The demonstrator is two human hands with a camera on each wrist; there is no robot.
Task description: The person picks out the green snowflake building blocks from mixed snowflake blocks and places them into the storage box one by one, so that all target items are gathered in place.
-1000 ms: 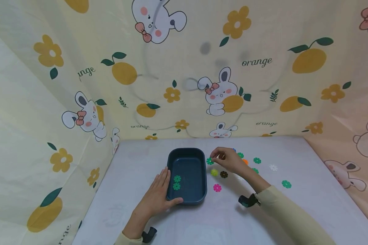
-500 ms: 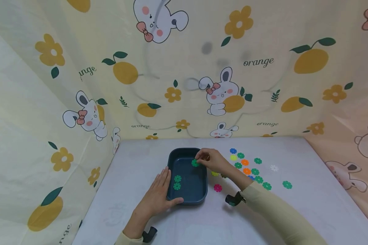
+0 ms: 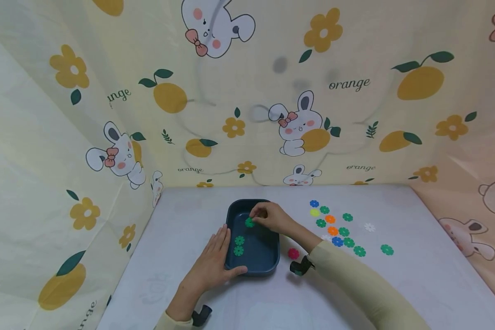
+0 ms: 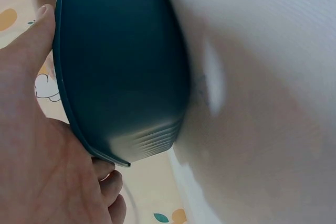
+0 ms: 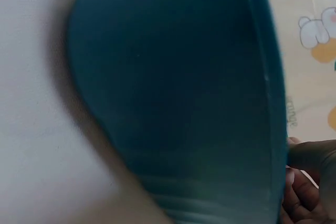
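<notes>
The right hand (image 3: 272, 217) pinches a green flower-shaped plastic disc (image 3: 249, 222) between its fingertips, just above the inside of the dark blue rectangular plastic tray (image 3: 272, 256). The left hand (image 3: 212, 266) lies flat with straight fingers against the tray's left wall, thumb along the near rim. Two more green discs (image 3: 239, 245) lie in the tray just beside the left hand's fingertips. Scattered coloured discs (image 3: 338, 227) lie on the white counter (image 3: 181, 229), right of the right hand.
</notes>
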